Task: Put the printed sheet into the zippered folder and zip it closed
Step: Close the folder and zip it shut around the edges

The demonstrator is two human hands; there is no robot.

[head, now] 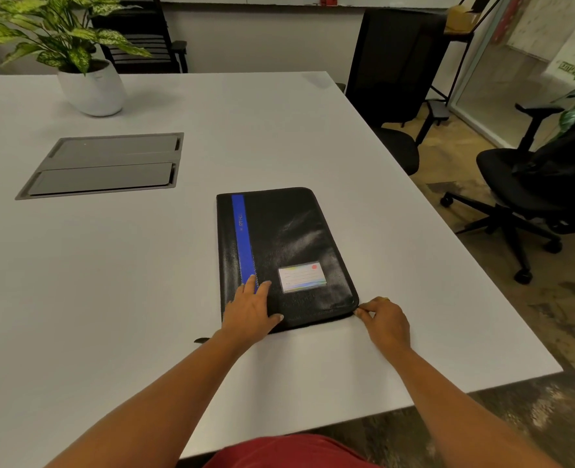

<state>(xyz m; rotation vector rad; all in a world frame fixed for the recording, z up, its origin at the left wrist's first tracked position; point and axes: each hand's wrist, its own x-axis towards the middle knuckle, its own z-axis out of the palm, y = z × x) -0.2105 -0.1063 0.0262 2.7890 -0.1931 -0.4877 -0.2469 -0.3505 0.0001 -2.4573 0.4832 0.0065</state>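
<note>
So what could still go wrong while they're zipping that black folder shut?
The right hand pinches at the folder's near right corner, where a zipper may snag on the curve. The left hand only presses flat on the cover, so a hard tug might slide the folder across the smooth table. The sheet isn't visible; an edge might catch in the teeth.

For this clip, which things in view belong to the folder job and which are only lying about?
Job: zippered folder, closed flat; left hand pressing its cover; right hand pinching at its near right corner.
Lying about: potted plant, table hatch, office chairs.
</note>
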